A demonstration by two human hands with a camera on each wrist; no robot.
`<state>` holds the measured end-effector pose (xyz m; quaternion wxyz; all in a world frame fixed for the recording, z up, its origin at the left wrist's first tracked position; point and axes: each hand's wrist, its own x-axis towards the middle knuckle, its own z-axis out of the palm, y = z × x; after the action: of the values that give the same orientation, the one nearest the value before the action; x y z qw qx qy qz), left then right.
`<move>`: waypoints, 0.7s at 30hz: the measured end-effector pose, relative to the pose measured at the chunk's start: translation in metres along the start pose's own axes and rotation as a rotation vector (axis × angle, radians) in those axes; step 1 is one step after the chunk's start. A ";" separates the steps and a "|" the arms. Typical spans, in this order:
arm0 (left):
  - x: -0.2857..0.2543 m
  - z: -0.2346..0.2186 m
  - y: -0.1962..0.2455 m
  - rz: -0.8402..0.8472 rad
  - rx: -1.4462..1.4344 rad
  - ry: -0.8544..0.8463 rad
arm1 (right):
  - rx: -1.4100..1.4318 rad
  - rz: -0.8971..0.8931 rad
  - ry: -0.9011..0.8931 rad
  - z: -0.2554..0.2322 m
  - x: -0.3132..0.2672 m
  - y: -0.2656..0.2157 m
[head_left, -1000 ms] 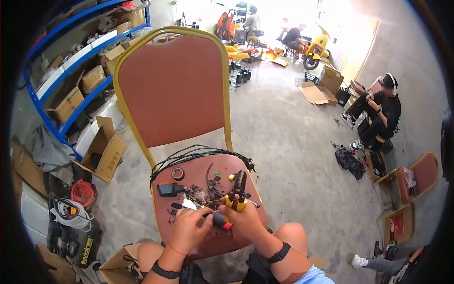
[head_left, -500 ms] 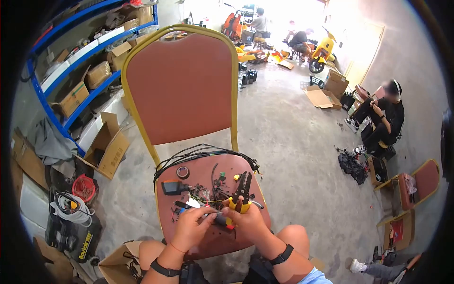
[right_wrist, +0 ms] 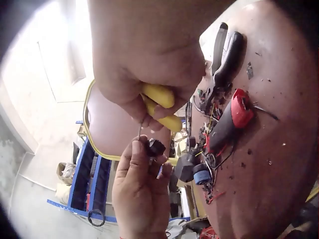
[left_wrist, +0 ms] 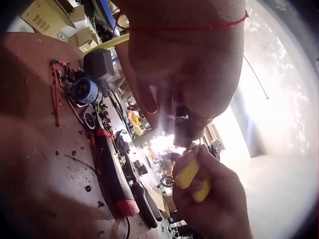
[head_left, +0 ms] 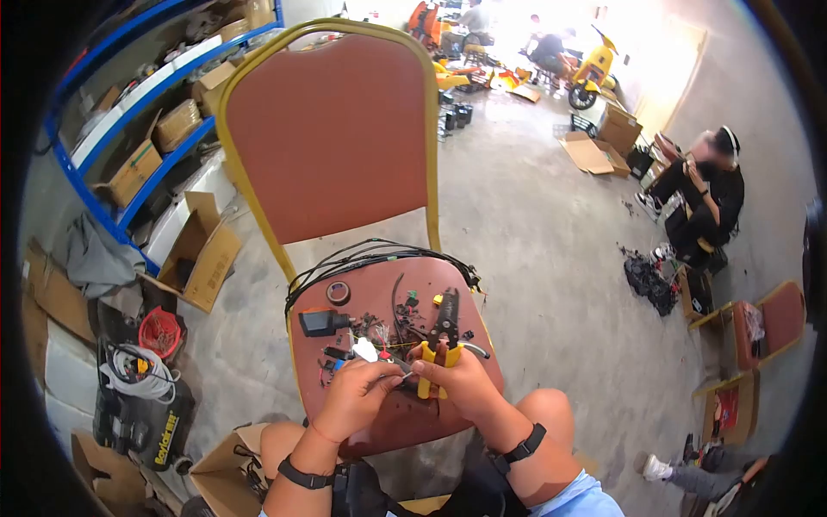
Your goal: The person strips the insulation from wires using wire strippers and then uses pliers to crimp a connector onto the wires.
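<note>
My right hand (head_left: 461, 379) grips a pair of wire strippers (head_left: 446, 319) by the yellow handles, with the dark jaws pointing up and away. Close beside it, my left hand (head_left: 357, 401) pinches a thin wire (right_wrist: 140, 130) and a small black part (right_wrist: 156, 147) between thumb and fingers. The wire spans the short gap to my right fingertips. Below the hands, on the chair seat (head_left: 370, 444), lie a red-and-black handled tool (right_wrist: 232, 122) and dark-handled pliers (right_wrist: 228, 55). Loose wires and small black bits are scattered around them.
On the seat also are a tape roll (head_left: 338, 293), a black blocky part (head_left: 320, 323) and a blue cylindrical part (left_wrist: 84, 91). A cable bundle (head_left: 379, 250) runs along the seat's back. Blue shelving (head_left: 129, 121) stands left; a seated person (head_left: 702, 198) is at right.
The head view has shifted slightly, so the seat appears a little further right and higher. Both hands stay close together, and the wire between the fingertips shows more plainly. The wire strippers stay in my right hand.
</note>
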<state>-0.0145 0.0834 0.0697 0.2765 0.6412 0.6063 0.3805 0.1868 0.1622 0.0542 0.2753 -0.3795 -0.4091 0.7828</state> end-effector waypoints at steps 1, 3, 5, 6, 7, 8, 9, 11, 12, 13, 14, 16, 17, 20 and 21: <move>-0.001 -0.001 0.002 -0.011 -0.001 -0.006 | 0.021 0.005 -0.024 -0.001 -0.001 -0.001; 0.000 -0.001 0.002 -0.015 -0.024 -0.031 | 0.048 0.011 -0.081 0.001 -0.001 -0.004; -0.001 -0.004 0.001 -0.012 -0.066 -0.053 | 0.018 -0.037 -0.083 0.001 0.001 0.001; -0.001 -0.005 0.000 -0.012 -0.074 -0.059 | 0.011 -0.045 -0.079 0.003 -0.003 -0.002; -0.001 -0.005 0.000 -0.013 -0.084 -0.067 | 0.003 -0.051 -0.073 0.004 -0.006 -0.003; 0.000 -0.004 0.000 -0.012 -0.095 -0.074 | -0.011 -0.040 -0.078 0.002 -0.005 0.000; 0.000 -0.004 0.001 0.008 -0.080 -0.075 | -0.015 -0.035 -0.081 -0.001 -0.004 0.001; -0.001 -0.005 0.005 0.039 -0.048 -0.081 | -0.018 -0.019 -0.088 -0.003 -0.005 0.003; -0.001 -0.005 0.005 0.040 -0.071 -0.093 | -0.024 -0.023 -0.083 -0.002 -0.007 0.002; -0.001 -0.005 0.004 0.039 -0.092 -0.104 | -0.028 -0.026 -0.080 -0.002 -0.009 0.002; -0.002 -0.006 0.003 0.036 -0.111 -0.114 | -0.032 -0.029 -0.080 0.000 -0.010 0.003; -0.001 -0.003 -0.007 0.088 -0.181 -0.149 | -0.108 -0.009 -0.052 -0.001 -0.015 0.003; 0.000 -0.003 -0.007 0.118 -0.216 -0.155 | -0.155 -0.003 -0.044 -0.001 -0.016 0.000; 0.000 -0.007 0.001 0.179 -0.123 -0.161 | -0.120 -0.038 0.003 0.001 -0.022 0.004; -0.001 -0.007 0.000 0.194 -0.099 -0.177 | -0.095 -0.054 0.012 0.003 -0.024 0.005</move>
<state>-0.0202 0.0821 0.0734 0.3223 0.7133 0.4952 0.3769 0.1973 0.1408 0.0601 0.2807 -0.3857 -0.4541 0.7525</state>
